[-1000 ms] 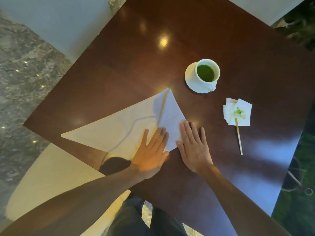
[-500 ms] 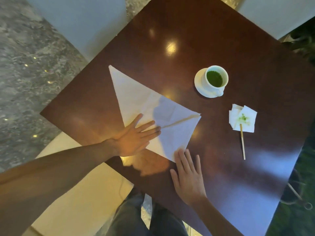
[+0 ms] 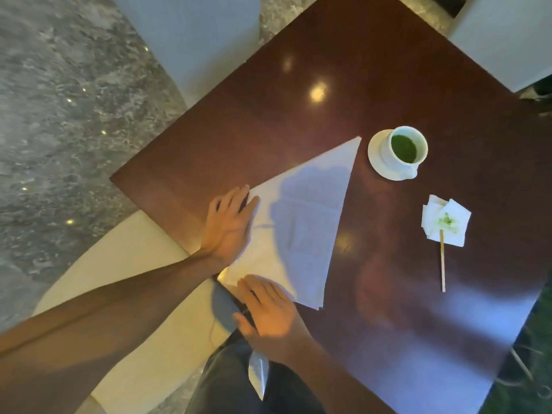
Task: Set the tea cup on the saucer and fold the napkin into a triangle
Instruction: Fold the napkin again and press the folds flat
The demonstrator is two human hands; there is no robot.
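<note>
1. Left hand (image 3: 228,225): spread flat, palm down, pressing the left edge of the napkin (image 3: 301,231). Fingers lie together, pointing away from the person. It grips nothing.
2. Right hand (image 3: 268,315): flat and open, palm down, fingers resting on the napkin's near corner at the table (image 3: 343,55) edge. No pinch is visible.
3. Napkin: lies on the table as a folded triangle. Its long axis runs from the near corner under the right hand to a far tip just beside the saucer (image 3: 377,162). The bulk of the cloth lies to the right of the left hand and directly beyond the right hand.
4. Tea cup (image 3: 406,149): upright on the saucer, holding green liquid, beyond and right of the napkin's far tip. Judged: this part of the task is complete.
5. Beyond the napkin's right edge, well apart: a small stained paper square (image 3: 446,224) with a wooden stirrer (image 3: 442,264) lying partly on it.
6. Judgement: both hands are equally placed for smoothing; a stroke along the long axis toward the far tip would suit the left hand. Risk: pushing the tip into the saucer.
</note>
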